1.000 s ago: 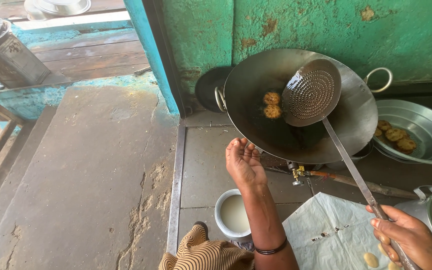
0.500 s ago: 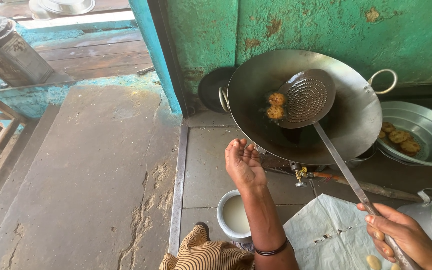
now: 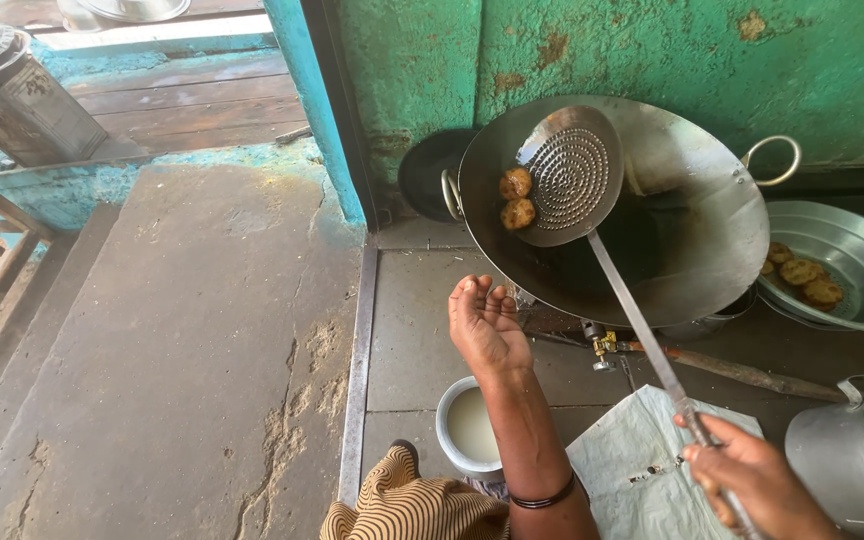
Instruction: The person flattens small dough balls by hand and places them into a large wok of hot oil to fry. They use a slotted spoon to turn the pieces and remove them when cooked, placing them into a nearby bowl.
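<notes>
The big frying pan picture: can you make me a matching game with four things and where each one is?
Things:
1. perforated ladle
2. two fried balls
3. white cup
4. golden fried pieces

Places:
a. in the metal basin on the right
b. on the counter below the left hand
c. in the wok, beside the ladle's left edge
d. over the wok, its handle in the right hand

Pairs: 1-d, 2-c, 3-b, 4-a
</notes>
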